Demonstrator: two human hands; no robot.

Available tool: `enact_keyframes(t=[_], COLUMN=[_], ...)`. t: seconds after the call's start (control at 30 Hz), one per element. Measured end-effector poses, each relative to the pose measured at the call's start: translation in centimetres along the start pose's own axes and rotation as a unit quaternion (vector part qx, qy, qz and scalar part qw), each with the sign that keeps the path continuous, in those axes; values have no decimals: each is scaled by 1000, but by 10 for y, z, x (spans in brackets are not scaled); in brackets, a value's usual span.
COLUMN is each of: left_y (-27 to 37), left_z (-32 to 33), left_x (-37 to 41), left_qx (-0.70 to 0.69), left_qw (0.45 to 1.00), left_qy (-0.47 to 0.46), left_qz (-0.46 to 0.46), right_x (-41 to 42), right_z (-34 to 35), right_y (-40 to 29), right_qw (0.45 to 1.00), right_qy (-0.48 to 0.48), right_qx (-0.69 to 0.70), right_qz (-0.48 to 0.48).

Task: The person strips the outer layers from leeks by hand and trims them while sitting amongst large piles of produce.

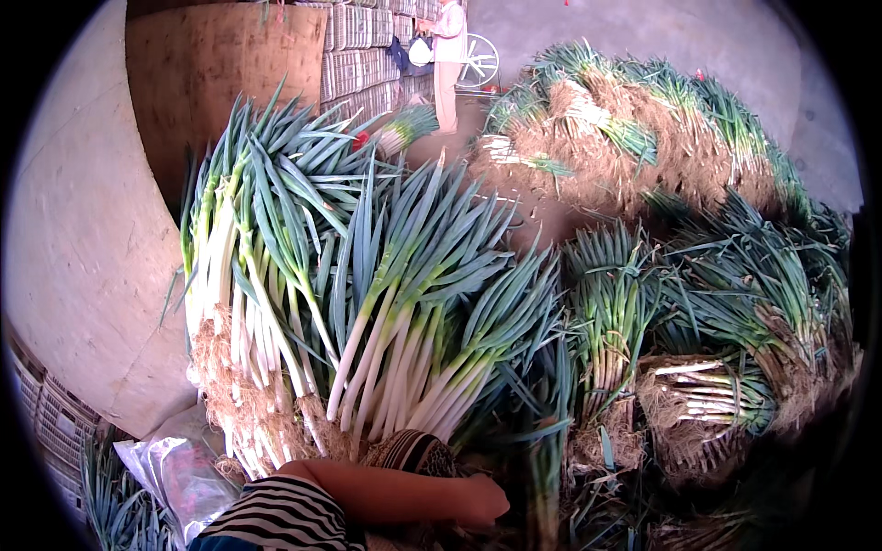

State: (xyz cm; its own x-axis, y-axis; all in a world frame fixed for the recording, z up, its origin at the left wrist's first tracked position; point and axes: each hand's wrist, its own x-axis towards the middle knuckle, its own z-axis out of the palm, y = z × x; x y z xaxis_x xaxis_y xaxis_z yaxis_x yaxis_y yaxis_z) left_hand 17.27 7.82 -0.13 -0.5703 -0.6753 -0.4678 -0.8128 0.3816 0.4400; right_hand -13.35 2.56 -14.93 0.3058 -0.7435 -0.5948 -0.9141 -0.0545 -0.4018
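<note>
From the striped sleeve at the bottom, my bare left arm stretches right across the lower edge. My left hand seems to be the rounded end of it, dim and blurred; its fingers and anything in them are hidden. My right hand is out of view. Just beyond the arm stand long green onions with clean white stalks and blue-green leaves, fanned upward. Left of them leans a thicker pile of green onions with brown, stringy roots. A patterned cloth shows between the arm and the white stalks.
Rooty onion bundles lie to the right, one tied bundle sideways. A large onion heap fills the back right. A person stands near stacked plastic crates. A wooden board and plastic bag are on the left.
</note>
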Motion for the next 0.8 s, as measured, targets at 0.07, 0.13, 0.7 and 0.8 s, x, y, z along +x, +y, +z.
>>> enact_keyframes(t=[0.07, 0.13, 0.7, 0.8], left_y=[3, 4, 81, 118], left_z=[10, 14, 24, -15], left_x=[4, 7, 60, 44], left_qx=[0, 3, 85, -162], left_qw=[1000, 999, 996, 986], left_qy=[3, 18, -14, -4], left_qz=[10, 27, 1, -34], right_x=[-10, -16, -236, -298], right_z=[22, 37, -146, -148], right_y=[-1, 0, -60, -43], right_qw=[999, 996, 991, 959], right_qy=[-37, -66, 40, 207], right_qx=[-21, -49, -129, -28], right_qz=[-5, -15, -27, -193])
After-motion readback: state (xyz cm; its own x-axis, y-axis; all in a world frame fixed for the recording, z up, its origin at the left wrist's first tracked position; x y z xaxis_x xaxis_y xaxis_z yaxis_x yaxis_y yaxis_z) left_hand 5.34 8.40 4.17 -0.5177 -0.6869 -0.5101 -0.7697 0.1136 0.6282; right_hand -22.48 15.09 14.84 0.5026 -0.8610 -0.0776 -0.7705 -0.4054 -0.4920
